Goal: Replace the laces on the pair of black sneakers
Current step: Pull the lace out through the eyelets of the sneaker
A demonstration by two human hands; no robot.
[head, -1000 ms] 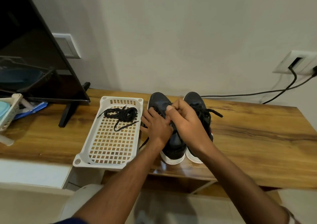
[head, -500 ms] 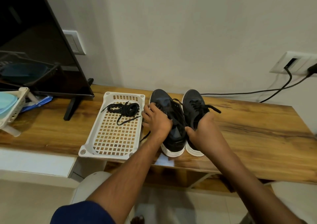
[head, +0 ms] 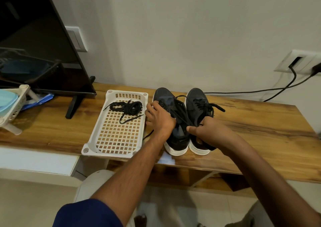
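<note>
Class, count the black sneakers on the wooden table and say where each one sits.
2. The left sneaker is beside the white tray; the right sneaker stands against it, farther from the tray.

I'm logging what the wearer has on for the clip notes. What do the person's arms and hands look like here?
Both forearms are bare, with nothing on either wrist that I can see. The left hand and right hand are bare too: no gloves, no rings visible. A dark blue short sleeve covers the left upper arm.

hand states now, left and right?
Left hand: grips the left sneaker.
Right hand: pinches a lace pulled from that sneaker.
</note>
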